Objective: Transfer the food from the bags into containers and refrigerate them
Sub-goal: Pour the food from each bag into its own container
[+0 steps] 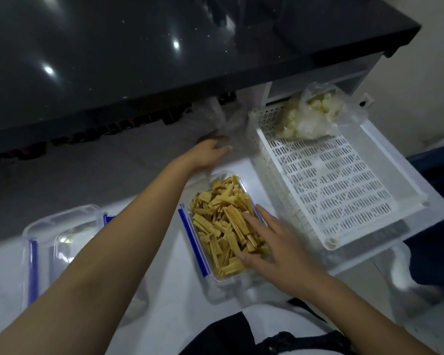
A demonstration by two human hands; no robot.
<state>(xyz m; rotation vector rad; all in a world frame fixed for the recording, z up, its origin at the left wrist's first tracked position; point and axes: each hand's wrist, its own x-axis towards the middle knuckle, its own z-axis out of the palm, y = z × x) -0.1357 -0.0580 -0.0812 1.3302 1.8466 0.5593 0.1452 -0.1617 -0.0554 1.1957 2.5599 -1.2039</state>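
right hand (274, 242) flat, fingers spread on strips in tub (226, 226) at centre | left hand (210, 149) holds limp empty bag (223, 116) beyond it | tub likely stiff, light: take it by the walls | full bag (315, 116) soft, in basket (344, 196)

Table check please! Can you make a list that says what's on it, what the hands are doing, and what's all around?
Surface: white table, bare patches showing.
Job's things: clear container full of yellow food strips; bag of pale food in the white basket; empty clear bag.
Clutter: second clear container, apparently empty, at the left.
Hands: left hand reaches the empty bag, grip unclear; right hand rests flat on the strips.
Cables: nothing seen.
Surroundings: dark glossy counter, grey floor.
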